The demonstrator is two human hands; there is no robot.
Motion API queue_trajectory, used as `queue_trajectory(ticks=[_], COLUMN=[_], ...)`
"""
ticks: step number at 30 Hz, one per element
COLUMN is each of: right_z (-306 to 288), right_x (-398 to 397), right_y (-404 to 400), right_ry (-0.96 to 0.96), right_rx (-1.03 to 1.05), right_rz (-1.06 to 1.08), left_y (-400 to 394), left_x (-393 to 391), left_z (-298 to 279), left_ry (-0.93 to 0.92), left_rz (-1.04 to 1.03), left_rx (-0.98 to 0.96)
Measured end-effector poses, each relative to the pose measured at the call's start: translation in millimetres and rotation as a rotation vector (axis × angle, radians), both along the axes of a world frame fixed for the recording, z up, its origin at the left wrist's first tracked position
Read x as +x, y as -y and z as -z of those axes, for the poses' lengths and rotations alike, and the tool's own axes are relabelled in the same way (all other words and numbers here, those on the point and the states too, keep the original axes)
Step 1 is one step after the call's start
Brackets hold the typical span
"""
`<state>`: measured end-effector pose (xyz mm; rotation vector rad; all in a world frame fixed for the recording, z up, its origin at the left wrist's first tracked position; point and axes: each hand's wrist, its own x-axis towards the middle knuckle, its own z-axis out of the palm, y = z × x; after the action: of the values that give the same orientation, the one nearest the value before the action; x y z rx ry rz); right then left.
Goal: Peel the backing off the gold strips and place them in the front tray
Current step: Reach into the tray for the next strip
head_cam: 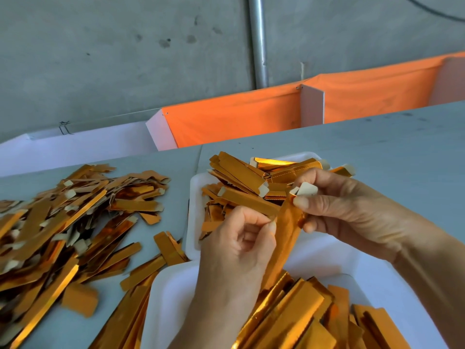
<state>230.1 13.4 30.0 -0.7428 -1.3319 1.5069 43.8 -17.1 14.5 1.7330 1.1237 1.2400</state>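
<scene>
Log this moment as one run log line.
step: peeling | left hand: pinches gold strip | right hand: pinches strip top | near tray: strips inside

Two bare forearms, left hand (236, 245), right hand (349, 210), no sleeves visible, short unpainted fingernails

The work goes on at a pale grey-green table (377, 137) whose far edge runs up toward the right. Just beyond that edge hangs a strip of orange cloth (234, 119), stretched between white upright boards (312, 107), and to its left lies a white panel (75, 147) with a small black wire clip (65, 128) at its far rim. Behind all this stands a stained grey concrete wall (113, 59), with a metal pipe (258, 41) running down it and a dark cable (432, 10) crossing the far right corner.
</scene>
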Motion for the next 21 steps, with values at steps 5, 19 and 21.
queue_trajectory(ticks=[5, 19, 21], right_z=[-1.6, 6.0, 6.7], right_x=[1.6, 1.8, 2.0], right_y=[1.5, -1.6, -2.4], right_ry=[-0.029, 0.001, -0.022], right_rx=[-0.043, 0.01, 0.013], right_rz=[-0.024, 0.075, 0.079], left_y=[-0.9, -1.6, 0.5], left_x=[-0.6, 0.7, 0.6], left_z=[-0.6, 2.6, 2.0], left_ry=[0.035, -0.346, -0.278], left_rz=[-0.044, -0.184, -0.107], left_rx=[0.026, 0.432, 0.318])
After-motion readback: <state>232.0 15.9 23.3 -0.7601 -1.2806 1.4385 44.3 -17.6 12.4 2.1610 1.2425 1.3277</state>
